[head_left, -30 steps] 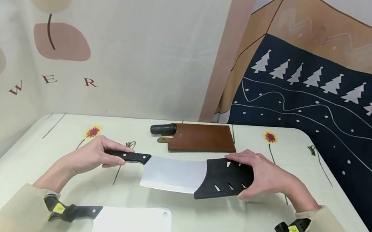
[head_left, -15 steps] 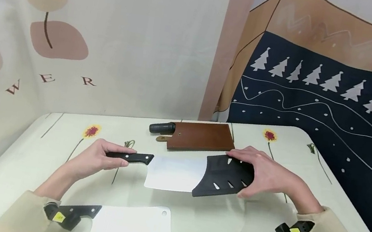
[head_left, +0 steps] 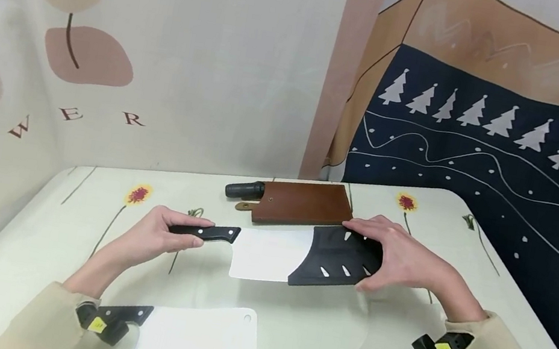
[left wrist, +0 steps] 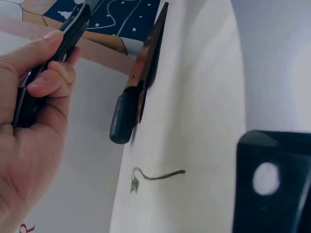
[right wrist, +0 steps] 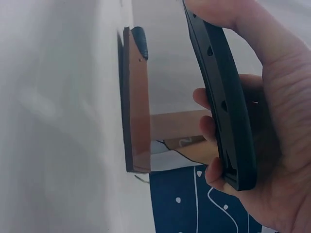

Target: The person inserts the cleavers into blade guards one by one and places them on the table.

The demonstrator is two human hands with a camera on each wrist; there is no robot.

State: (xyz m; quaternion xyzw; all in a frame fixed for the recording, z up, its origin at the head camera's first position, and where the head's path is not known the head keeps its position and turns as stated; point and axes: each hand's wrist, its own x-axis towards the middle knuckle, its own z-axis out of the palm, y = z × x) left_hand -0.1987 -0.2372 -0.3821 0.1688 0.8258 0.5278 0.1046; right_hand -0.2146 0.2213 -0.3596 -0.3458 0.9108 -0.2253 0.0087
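My left hand grips the black riveted handle of a cleaver, thumb and fingers about it. The far part of its blade is hidden inside a black blade sheath with slotted cut-outs. Across the sheath's right end, my right hand holds it, thumb on one edge and fingers on the other. Both are held above the table. In the left wrist view the fingers curl round the cleaver's handle. The right wrist view has the sheath edge-on within the right hand's grasp.
A brown leather sheath with a black handle sticking out lies at the back of the table. Another cleaver lies at the front left, under the left wrist. A translucent sheath lies below the right forearm.
My left hand has moved right with the cleaver, so more of its blade is inside the black sheath. The right hand with the sheath has stayed nearly in place.
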